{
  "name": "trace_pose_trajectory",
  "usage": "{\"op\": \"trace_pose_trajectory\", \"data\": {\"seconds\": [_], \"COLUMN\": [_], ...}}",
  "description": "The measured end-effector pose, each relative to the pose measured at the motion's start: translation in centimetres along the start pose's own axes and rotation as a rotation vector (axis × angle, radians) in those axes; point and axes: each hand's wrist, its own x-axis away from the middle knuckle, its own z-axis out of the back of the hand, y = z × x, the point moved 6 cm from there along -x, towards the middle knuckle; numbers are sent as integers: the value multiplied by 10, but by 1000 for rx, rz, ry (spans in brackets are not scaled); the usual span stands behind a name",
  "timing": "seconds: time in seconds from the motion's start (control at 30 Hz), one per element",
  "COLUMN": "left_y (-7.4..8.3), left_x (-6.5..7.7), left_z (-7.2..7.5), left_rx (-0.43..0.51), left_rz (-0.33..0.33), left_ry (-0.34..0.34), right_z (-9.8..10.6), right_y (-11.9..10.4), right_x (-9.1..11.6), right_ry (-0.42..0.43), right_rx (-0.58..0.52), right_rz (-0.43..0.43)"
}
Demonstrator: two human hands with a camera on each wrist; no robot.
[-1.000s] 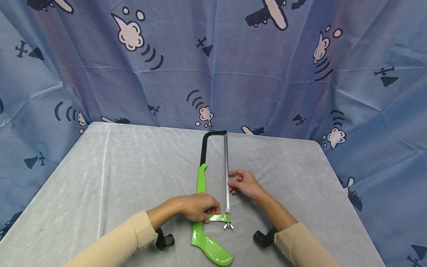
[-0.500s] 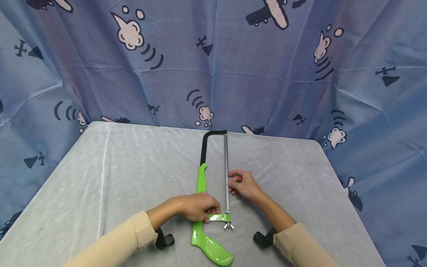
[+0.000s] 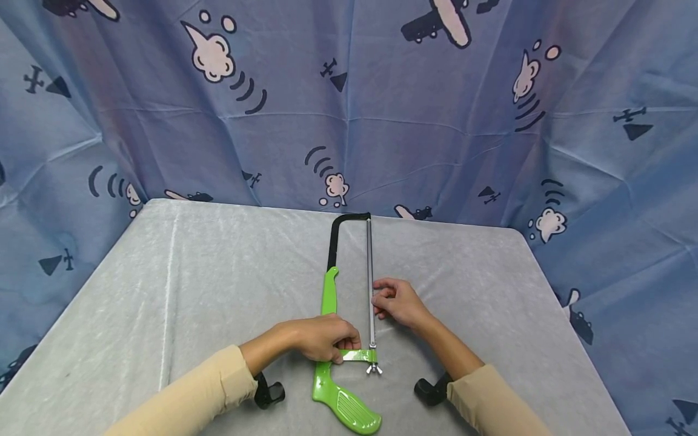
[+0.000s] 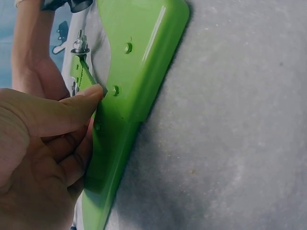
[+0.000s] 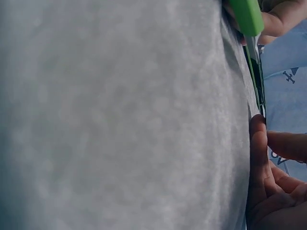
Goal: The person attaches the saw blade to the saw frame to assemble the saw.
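A hacksaw (image 3: 329, 290) lies on the table with its green handle (image 3: 351, 410) toward me and its black front frame (image 3: 333, 245) pointing away. My left hand (image 3: 322, 338) pinches the green crossbar (image 3: 357, 355) between thumb and fingers; the left wrist view shows the thumb pressed close beside the green frame (image 4: 144, 57). At the crossbar's right end sits a silver wing nut (image 3: 373, 368). The straight silver blade (image 3: 370, 260) runs along the right side. Partway along it, my right hand (image 3: 402, 301) pinches it, thumb and fingertips at its edge.
Pale grey cloth covers the table (image 3: 234, 260). Behind it hangs a blue curtain (image 3: 283, 139) printed with planes and clouds. A black wrist mount (image 3: 269, 392) is by the left sleeve, another (image 3: 431, 390) by the right sleeve.
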Motion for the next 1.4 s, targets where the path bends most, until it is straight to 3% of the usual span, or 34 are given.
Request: {"op": "trace_pose_trajectory", "data": {"seconds": [0.63, 0.93, 1.4], "left_y": [-1, -3, -2], "left_x": [-1, -1, -1], "left_z": [-2, -2, -1], "left_rx": [-3, -5, -8], "left_rz": [-7, -15, -8], "left_ry": [-2, -5, -2], "right_z": [5, 7, -7], "right_y": [1, -9, -33], "right_x": [8, 25, 53], "right_ry": [-16, -67, -215], "right_rx": [-26, 60, 185], "right_rz": [-98, -34, 101]}}
